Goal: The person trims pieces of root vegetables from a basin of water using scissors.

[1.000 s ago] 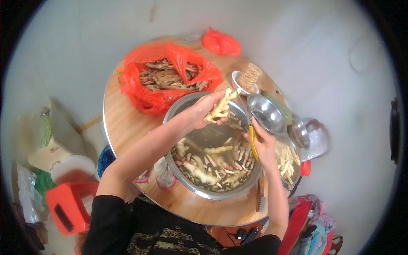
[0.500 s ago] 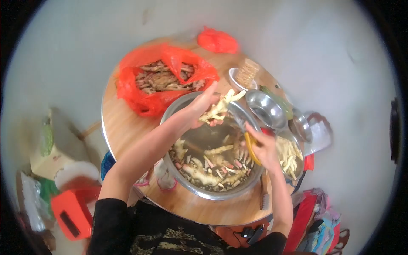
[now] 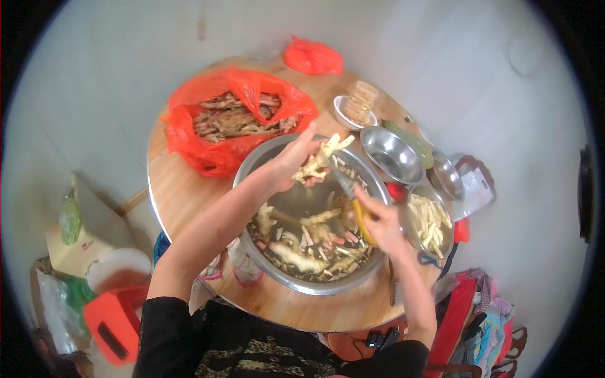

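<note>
My left hand (image 3: 301,160) is closed around a pale, branching piece of ginger (image 3: 324,157) above the far side of a large metal basin (image 3: 307,288). A knife (image 3: 362,217) with a yellow handle and grey blade is gripped in my right hand (image 3: 383,227), slightly blurred. Its blade tip points up at the lower side of the ginger; whether they touch I cannot tell. Murky water fills the basin, with ginger pieces (image 3: 296,258) and pinkish and white trimmings along the near side.
A red plastic bag (image 3: 211,154) of brown, unpeeled ginger lies beyond the basin. On the right are a metal bowl (image 3: 392,154), a bowl of pale ginger pieces (image 3: 430,223), and a white dish (image 3: 343,113) under a stacked tan item. A red bundle (image 3: 313,57) sits at the far edge.
The knife and my right hand have moved slightly left, bringing the blade nearer the ginger. My left hand still holds the ginger. The whole view has shifted a little.
</note>
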The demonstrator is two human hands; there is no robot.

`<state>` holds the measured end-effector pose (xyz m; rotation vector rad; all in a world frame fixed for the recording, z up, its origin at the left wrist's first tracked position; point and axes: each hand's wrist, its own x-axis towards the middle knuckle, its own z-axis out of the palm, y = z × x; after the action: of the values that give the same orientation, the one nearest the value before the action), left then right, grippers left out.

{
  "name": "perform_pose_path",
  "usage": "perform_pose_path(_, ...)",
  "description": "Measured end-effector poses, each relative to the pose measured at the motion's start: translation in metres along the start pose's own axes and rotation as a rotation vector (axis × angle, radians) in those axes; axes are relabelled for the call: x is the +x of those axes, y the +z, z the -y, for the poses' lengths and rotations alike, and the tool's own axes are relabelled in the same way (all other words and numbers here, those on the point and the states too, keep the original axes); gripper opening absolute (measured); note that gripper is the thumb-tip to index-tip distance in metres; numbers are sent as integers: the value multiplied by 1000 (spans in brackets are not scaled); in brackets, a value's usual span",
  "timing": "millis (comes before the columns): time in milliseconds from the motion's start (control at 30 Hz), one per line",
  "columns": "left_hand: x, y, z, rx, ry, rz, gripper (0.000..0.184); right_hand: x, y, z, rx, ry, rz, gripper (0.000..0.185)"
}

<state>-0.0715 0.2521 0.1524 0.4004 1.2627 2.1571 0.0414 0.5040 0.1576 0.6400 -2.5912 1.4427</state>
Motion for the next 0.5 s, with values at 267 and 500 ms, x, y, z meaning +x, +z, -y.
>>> perform_pose_path(267,0,-1,-2,76,-8,-97,76,4,1,1,44,215,-66,56)
perform_pose_path(500,-3,1,0,117,16,-67,73,1,-4,7,53,96,-17,53)
